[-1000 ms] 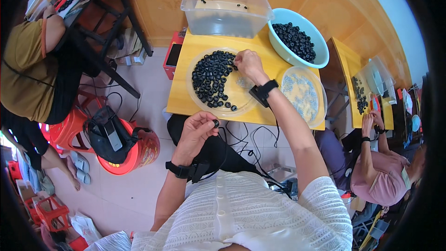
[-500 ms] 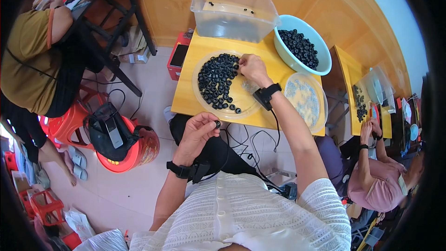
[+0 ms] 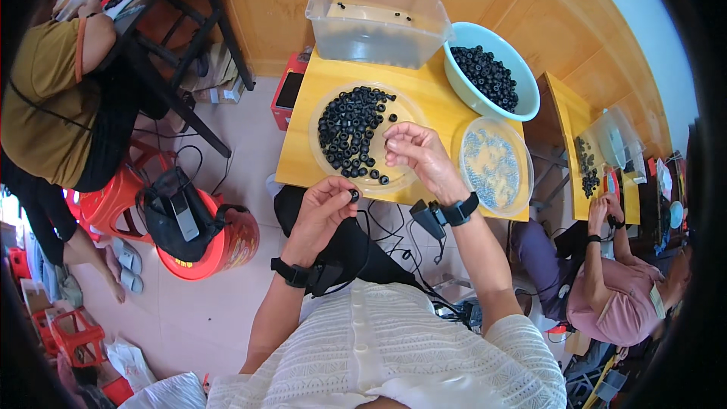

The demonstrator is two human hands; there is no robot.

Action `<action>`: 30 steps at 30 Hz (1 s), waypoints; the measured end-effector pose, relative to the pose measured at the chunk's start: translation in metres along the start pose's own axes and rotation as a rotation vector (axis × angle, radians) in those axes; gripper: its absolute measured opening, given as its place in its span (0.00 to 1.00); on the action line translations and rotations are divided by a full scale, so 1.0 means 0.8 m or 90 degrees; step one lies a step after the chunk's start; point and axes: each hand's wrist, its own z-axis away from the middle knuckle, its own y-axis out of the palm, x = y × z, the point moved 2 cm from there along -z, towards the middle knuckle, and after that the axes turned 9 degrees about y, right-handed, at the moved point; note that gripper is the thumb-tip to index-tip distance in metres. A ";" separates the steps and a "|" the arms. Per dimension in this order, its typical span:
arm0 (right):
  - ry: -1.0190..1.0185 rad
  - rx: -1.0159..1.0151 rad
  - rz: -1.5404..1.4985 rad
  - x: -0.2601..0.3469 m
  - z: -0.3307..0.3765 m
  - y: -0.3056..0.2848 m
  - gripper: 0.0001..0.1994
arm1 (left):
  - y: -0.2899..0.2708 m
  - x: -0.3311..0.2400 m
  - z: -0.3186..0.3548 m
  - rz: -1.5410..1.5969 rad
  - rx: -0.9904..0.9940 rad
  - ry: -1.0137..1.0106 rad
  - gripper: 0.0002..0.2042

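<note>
My left hand (image 3: pixel 324 212) is closed in a pinch on a small black ring-shaped part (image 3: pixel 354 195), just off the table's near edge. My right hand (image 3: pixel 424 157) hovers over the right side of a round clear tray (image 3: pixel 313 140), thumb and fingertips drawn together; whatever lies between them is too small to name. Many black ring-shaped parts (image 3: pixel 352 125) cover the tray's left half, with one lying apart near its middle. To the right, a second round clear tray (image 3: pixel 529 195) holds scattered tiny silvery pieces (image 3: pixel 492 170).
On the yellow table (image 3: pixel 432 95) stand a clear plastic bin (image 3: pixel 379 38) and a pale blue bowl (image 3: pixel 454 79) of black parts. A red bucket (image 3: pixel 235 238) carries a black bag (image 3: pixel 182 212). Cables (image 3: pixel 409 254) hang below the table. Co-workers sit left and right.
My right hand has come from the pile of black parts toward me, nearer my left hand. A single black part now shows where it was. My left hand has barely moved.
</note>
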 end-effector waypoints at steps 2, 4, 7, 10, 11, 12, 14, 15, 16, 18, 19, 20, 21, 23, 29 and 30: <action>0.014 0.002 -0.025 -0.004 0.010 0.007 0.07 | 0.001 0.001 0.000 0.000 -0.003 0.001 0.07; 0.036 -0.009 -0.057 -0.011 0.016 0.011 0.08 | 0.002 0.001 0.001 0.001 -0.007 0.002 0.07; 0.060 -0.023 -0.092 -0.020 0.023 0.017 0.08 | 0.002 0.001 0.001 0.009 -0.014 0.006 0.06; 0.079 -0.024 -0.100 -0.019 0.032 0.028 0.08 | 0.001 0.001 0.001 0.022 -0.022 0.011 0.06; 0.083 -0.016 -0.096 -0.017 0.036 0.033 0.08 | 0.001 0.001 0.002 0.022 -0.028 0.011 0.06; 0.087 -0.008 -0.092 -0.016 0.040 0.038 0.08 | 0.000 0.000 0.002 0.022 -0.033 0.011 0.06; 0.059 -0.006 -0.027 -0.012 0.047 0.045 0.08 | 0.001 0.001 0.002 0.025 -0.031 0.013 0.07; 0.044 -0.004 0.006 -0.012 0.050 0.048 0.07 | 0.001 0.001 0.003 0.027 -0.029 0.013 0.07; 0.028 -0.015 0.035 -0.014 0.052 0.050 0.07 | 0.001 0.001 0.002 0.025 -0.027 0.013 0.07; -0.003 -0.037 0.093 -0.019 0.055 0.057 0.06 | 0.004 0.000 0.002 0.021 -0.023 0.012 0.08; -0.035 -0.059 0.154 -0.019 0.057 0.062 0.05 | 0.005 0.000 0.003 0.022 -0.023 0.012 0.08; -0.067 -0.080 0.216 -0.018 0.060 0.068 0.05 | 0.005 -0.001 0.003 0.023 -0.022 0.011 0.08; -0.099 -0.102 0.277 -0.015 0.063 0.074 0.05 | 0.006 -0.002 0.003 0.024 -0.021 0.011 0.09; -0.152 -0.114 0.351 -0.010 0.068 0.085 0.04 | 0.006 -0.003 0.004 0.008 -0.018 0.013 0.09; -0.333 -0.133 0.566 -0.011 0.074 0.092 0.06 | 0.009 -0.003 0.006 -0.050 -0.013 0.038 0.08; -0.350 -0.140 0.583 -0.012 0.077 0.095 0.07 | 0.009 -0.003 0.007 -0.057 -0.012 0.042 0.08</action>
